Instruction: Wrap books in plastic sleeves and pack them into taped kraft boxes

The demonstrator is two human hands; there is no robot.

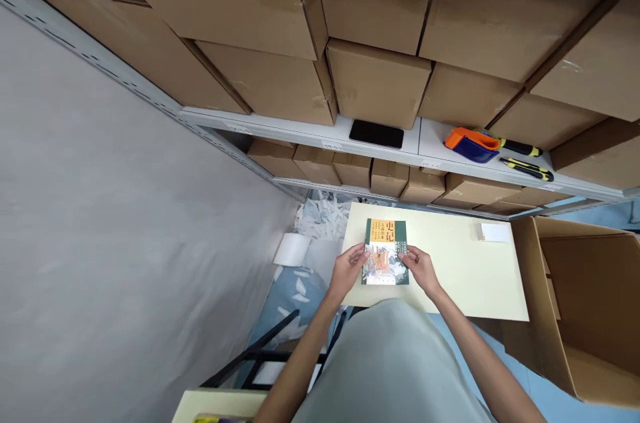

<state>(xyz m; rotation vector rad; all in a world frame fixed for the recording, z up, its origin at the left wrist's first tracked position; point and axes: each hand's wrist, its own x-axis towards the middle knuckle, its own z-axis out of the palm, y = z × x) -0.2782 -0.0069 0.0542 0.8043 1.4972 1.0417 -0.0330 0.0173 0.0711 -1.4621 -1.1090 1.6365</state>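
A book (385, 253) with a green, yellow and white illustrated cover faces up over the left part of a pale yellow table (465, 276). My left hand (349, 267) grips its left edge, thumb on the cover. On the opposite edge, my right hand (420, 269) holds it the same way. The fingers beneath the book are hidden. Whether the book rests on the tabletop or is slightly raised, I cannot tell.
A small white stack (495, 232) lies at the table's back right. An open cardboard box (590, 303) stands right of the table. On the shelf (320, 136) are a black phone (376, 134), an orange-blue tape dispenser (471, 145) and a utility knife (527, 169). A grey wall (125, 223) borders the left.
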